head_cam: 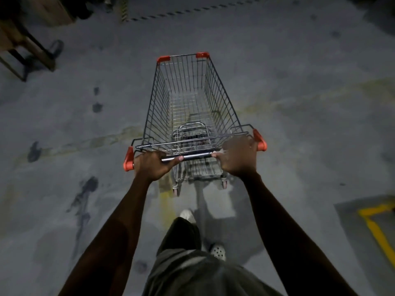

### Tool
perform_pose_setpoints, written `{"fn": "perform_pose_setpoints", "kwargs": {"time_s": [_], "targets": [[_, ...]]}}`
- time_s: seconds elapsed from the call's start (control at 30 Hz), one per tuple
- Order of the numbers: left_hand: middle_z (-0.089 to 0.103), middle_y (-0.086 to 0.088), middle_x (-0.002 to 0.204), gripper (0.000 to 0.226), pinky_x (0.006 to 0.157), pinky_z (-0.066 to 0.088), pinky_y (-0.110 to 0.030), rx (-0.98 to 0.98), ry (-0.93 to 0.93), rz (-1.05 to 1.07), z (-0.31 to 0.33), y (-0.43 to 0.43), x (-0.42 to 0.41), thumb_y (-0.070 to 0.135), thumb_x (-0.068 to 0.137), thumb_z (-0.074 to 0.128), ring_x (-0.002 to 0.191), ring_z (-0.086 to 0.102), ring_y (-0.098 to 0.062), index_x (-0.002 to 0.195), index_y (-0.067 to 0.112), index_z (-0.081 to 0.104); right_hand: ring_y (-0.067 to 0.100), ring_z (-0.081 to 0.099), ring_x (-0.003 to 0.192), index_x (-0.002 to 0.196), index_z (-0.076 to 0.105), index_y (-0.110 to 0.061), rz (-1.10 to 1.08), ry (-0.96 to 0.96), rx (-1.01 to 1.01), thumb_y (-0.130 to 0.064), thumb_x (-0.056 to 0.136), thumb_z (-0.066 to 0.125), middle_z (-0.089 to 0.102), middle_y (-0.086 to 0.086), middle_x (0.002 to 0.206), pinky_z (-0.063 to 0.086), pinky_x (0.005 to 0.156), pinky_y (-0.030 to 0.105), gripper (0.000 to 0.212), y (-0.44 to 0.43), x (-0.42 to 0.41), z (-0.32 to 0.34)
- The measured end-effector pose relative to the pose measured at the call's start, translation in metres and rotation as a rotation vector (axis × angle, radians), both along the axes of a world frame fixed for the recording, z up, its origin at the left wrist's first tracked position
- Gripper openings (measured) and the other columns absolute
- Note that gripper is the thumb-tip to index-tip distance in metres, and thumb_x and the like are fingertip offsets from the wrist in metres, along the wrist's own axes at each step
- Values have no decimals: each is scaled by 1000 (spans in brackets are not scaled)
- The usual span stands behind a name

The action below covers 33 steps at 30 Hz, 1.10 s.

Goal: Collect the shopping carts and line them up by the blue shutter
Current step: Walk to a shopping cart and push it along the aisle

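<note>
head view looks down on a wire shopping cart (193, 107) standing on the stained concrete floor (299, 92) straight ahead of the person. left hand (152, 166) and right hand (238, 157) each curl round the metal handle bar (192, 156), near its orange end caps. yellow floor markings (376, 227) lie at right.

Ahead of the shopping cart (192, 99) the concrete floor (288, 60) lies open as far as the dashed line (171, 14) at the top. One obstacle stands at upper left — a wooden frame (27, 48) with a dark wheel (56, 47), well apart from the cart's side. On the handle bar (192, 156), a bare stretch shows between the gripping left hand (152, 165) and right hand (239, 157).
</note>
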State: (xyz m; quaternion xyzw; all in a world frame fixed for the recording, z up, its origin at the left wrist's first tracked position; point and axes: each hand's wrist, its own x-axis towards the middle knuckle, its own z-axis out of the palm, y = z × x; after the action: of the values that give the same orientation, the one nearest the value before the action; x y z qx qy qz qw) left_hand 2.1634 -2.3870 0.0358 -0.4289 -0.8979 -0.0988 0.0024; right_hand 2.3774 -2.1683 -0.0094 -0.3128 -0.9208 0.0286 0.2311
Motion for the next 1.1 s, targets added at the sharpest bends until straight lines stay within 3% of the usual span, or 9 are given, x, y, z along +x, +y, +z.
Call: {"fn": "perform_pose_setpoints", "kwargs": {"time_s": [0.07,0.17,0.33,0.43,0.67,0.93,1.03,1.1], "targets": [[65,1,57,75,64,40,-26,7,77,22,0,30,-31,94,77,42,65,69,-26,55,25,61,34,58,105,96,73,-19,-4,117,23,-55,80,78,68,6,106,35,100,51,40,27,-35,-11],[66,-1,56,80,62,37,-25,42,170,32,-5,80,-87,96,74,35,61,69,-27,60,25,69,33,57,106,96,72,-20,7,169,41,-54,79,80,66,5,109,32,100,48,39,79,-92,-16],[65,1,59,77,64,37,-27,29,121,27,-4,173,-193,98,75,33,66,69,-26,53,26,50,30,53,104,94,70,-25,5,130,-15,-57,82,76,63,0,102,34,97,49,35,173,-196,-8],[67,1,62,79,65,40,-28,38,115,21,-3,227,-253,99,75,29,68,70,-25,54,26,49,28,53,105,90,70,-26,6,130,-51,-68,85,66,64,-3,100,34,99,48,42,231,-255,-3],[59,6,57,88,71,50,-28,-17,28,-3,-8,344,-377,99,78,26,62,64,-17,61,22,64,34,62,97,83,76,-24,-5,144,79,-74,83,60,68,4,96,40,92,47,53,355,-379,-10],[69,3,67,84,73,52,-31,15,110,59,-12,495,-498,97,79,28,73,70,-23,75,28,74,34,63,95,82,75,-24,66,225,178,-76,89,58,67,3,97,39,89,44,55,521,-518,-16],[71,-2,81,80,91,48,-46,15,151,79,-15,552,-548,92,85,31,92,67,-29,79,24,73,33,62,94,82,76,-23,106,240,150,-75,89,59,67,3,97,40,90,45,55,588,-575,-15],[69,-11,102,75,107,32,-59,-23,181,160,-18,589,-574,87,87,38,111,57,-34,92,21,72,33,61,94,81,75,-23,117,233,133,-75,90,58,67,3,96,41,91,46,56,628,-615,-15]]}}
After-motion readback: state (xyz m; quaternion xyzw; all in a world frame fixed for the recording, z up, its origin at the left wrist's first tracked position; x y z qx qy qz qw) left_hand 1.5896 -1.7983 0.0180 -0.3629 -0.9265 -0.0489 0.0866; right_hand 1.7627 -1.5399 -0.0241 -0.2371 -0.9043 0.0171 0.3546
